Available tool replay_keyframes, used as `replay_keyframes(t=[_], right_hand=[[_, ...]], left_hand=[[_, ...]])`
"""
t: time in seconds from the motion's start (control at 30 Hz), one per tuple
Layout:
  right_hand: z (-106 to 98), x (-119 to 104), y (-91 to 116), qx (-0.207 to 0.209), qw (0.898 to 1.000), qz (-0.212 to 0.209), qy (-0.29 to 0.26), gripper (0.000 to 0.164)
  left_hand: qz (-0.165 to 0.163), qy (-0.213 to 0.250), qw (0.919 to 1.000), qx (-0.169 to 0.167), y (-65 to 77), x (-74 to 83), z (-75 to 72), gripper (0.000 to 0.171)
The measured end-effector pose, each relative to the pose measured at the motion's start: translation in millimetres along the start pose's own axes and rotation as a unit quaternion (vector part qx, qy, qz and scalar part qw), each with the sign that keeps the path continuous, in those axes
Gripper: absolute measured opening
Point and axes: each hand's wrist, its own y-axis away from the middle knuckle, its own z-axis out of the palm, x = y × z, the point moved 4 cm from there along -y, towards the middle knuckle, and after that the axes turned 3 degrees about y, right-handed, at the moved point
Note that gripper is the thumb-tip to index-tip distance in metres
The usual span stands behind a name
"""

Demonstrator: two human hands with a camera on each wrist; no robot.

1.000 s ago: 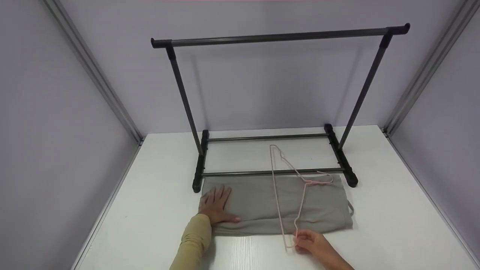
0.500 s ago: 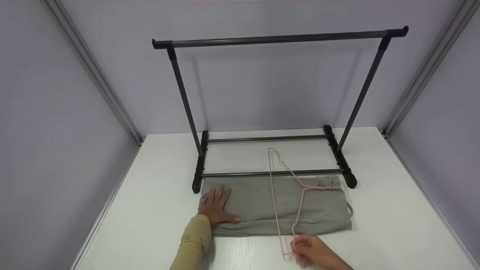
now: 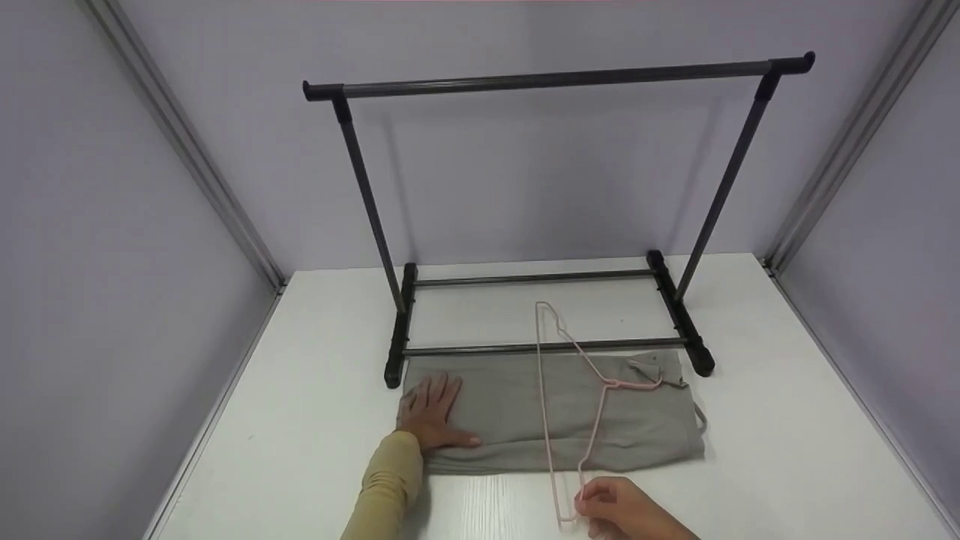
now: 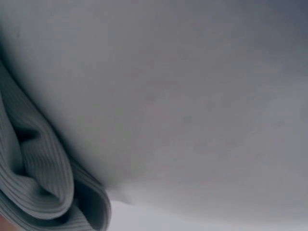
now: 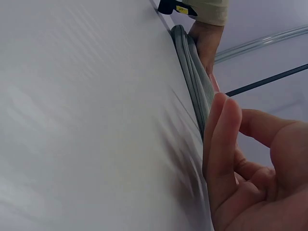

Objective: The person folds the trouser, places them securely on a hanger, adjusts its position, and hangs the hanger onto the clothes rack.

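A folded grey garment [image 3: 495,397] lies flat on the white table, a small loop showing at its right edge. My left hand [image 3: 432,412] rests on its left end, fingers spread. The thumb and fingers of my right hand [image 3: 622,506] pinch one end of a pink wire hanger [image 3: 613,384] just in front of the garment. The hanger stretches sideways-on across the garment, its hook pointing right over rumpled cloth at the upper right corner. Layered folds of the garment [image 4: 43,173] fill the lower left of the left wrist view. In the right wrist view my right hand [image 5: 255,168] appears close up.
Behind the garment stands a black clothes rack [image 3: 562,79], its front base bar [image 3: 472,349] running along the cloth's back edge. The hanger's far end overlaps this bar. Pale walls [image 3: 150,225] with metal corner strips enclose the table [image 3: 300,420] on three sides.
My right hand has drawn the hanger slightly toward me and to the left. The cloth under its hook has become rumpled and pulled up at the corner. My left hand has stayed put.
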Motion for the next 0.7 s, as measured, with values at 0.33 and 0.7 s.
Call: replay_keyframes(t=[0.33,0.7], right_hand=[[2,-9,2,0.051,0.998,-0.033,0.033,0.02],[11,1,2,-0.01,0.999,-0.026,0.021,0.016]], left_hand=[[-0.005,0.007,1.0,0.001,3.5,0.9,1.0,0.122],[0.002,0.003,1.0,0.003,7.6,10.6,-8.9,0.119]])
